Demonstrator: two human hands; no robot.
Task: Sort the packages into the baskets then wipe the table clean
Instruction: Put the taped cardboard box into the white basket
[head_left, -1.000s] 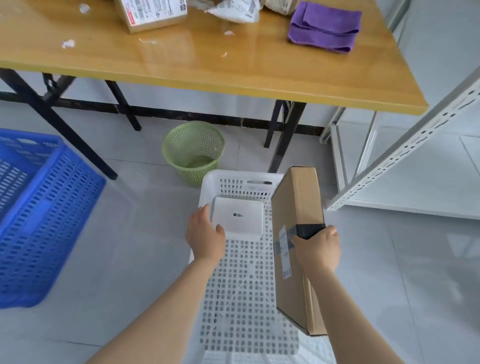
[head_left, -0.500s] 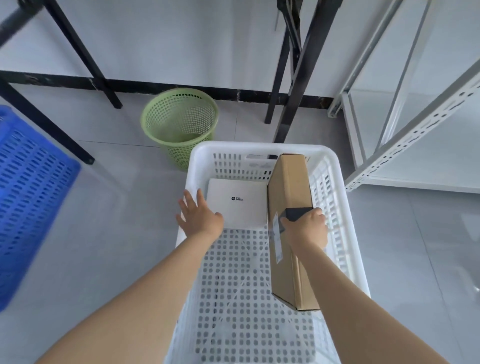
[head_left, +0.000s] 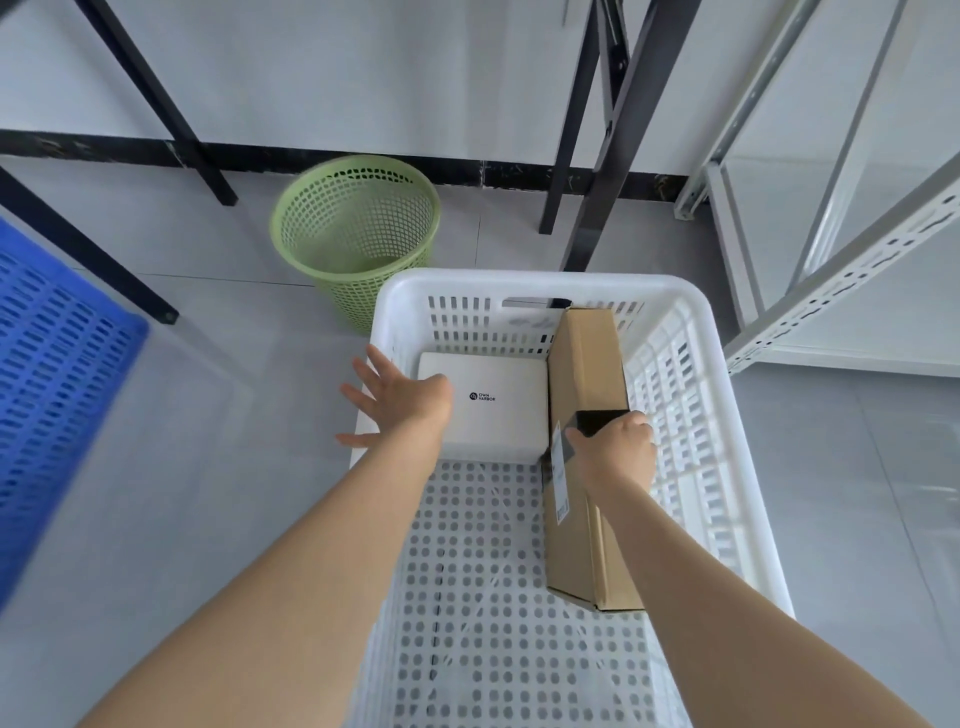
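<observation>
Your right hand (head_left: 615, 449) is closed around the cardboard box (head_left: 584, 457), which stands on its long edge inside the white basket (head_left: 691, 415), along the right wall, with its far end at the far wall. Your left hand (head_left: 397, 405) is open, fingers spread, holding nothing, over the left rim. The flat white box (head_left: 498, 405) lies in the far-left corner of the basket floor, touching the cardboard box.

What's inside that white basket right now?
The white basket holds a flat white box and a long cardboard box on edge, gripped by the right hand. Arms cover some of the floor.
</observation>
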